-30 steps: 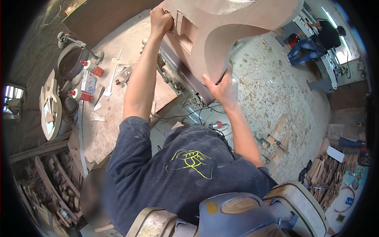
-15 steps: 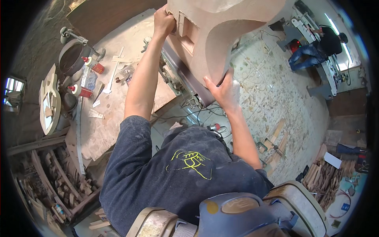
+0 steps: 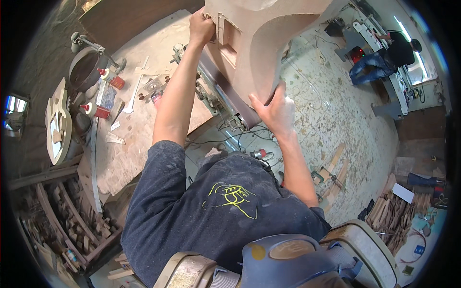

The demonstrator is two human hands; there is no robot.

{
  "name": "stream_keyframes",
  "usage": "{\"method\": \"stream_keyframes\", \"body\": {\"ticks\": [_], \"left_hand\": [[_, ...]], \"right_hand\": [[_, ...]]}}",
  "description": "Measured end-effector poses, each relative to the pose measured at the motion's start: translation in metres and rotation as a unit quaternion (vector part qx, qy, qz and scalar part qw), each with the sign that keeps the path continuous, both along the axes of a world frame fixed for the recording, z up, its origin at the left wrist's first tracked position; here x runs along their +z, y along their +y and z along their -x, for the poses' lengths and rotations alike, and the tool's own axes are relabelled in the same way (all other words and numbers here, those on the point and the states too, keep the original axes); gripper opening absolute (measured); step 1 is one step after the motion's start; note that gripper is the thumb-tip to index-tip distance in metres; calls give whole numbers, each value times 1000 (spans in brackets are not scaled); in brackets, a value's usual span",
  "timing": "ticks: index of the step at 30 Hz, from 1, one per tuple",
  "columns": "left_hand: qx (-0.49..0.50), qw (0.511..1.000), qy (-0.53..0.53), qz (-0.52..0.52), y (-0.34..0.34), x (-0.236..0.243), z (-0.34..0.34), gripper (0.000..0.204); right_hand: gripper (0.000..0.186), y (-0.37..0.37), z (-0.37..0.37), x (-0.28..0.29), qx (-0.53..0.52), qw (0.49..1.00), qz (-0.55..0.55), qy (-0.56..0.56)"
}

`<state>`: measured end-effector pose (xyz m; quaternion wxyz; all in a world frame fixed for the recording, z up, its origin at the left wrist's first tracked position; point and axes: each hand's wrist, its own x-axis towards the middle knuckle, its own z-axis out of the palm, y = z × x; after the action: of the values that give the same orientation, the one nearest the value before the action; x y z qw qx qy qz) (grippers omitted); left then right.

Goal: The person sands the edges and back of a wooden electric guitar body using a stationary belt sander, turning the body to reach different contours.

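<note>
A pale wooden guitar body [image 3: 261,53], with a rectangular cavity and a curved, carved edge, is in both my hands at the top of the view. Its upper part runs out of the picture. My left hand [image 3: 201,29] is closed on its left edge, beside the cavity. Lower down, my right hand [image 3: 277,111] grips the pointed lower end, thumb on the face and fingers around the side. Along the body's left edge runs a belt sander [image 3: 223,89] with a brown belt. The wood appears to lie against the belt, though the contact itself is hidden.
On the dusty workbench [image 3: 120,158] at left are two red-and-white glue bottles [image 3: 112,78], a lamp [image 3: 89,67] and wood scraps. Cables [image 3: 240,139] trail below the sander. Clamped wood strips [image 3: 336,175] lie on the floor at right. Another person [image 3: 389,57] works at a machine, far right.
The guitar body and both hands have barely shifted. The bench and room sit slightly differently in the view. My grips are the same.
</note>
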<state>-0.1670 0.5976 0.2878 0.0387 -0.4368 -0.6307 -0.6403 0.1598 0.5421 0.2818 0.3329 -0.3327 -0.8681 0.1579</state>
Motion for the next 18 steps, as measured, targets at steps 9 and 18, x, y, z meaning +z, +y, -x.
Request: {"method": "stream_keyframes", "body": {"ticks": [9, 18], "left_hand": [[-47, 995, -90, 1, -8, -8, 12, 23], [-28, 996, -71, -52, -10, -15, 21, 20]], "right_hand": [[58, -5, 9, 8, 6, 999, 47, -1], [58, -7, 15, 5, 22, 999, 19, 18]]}}
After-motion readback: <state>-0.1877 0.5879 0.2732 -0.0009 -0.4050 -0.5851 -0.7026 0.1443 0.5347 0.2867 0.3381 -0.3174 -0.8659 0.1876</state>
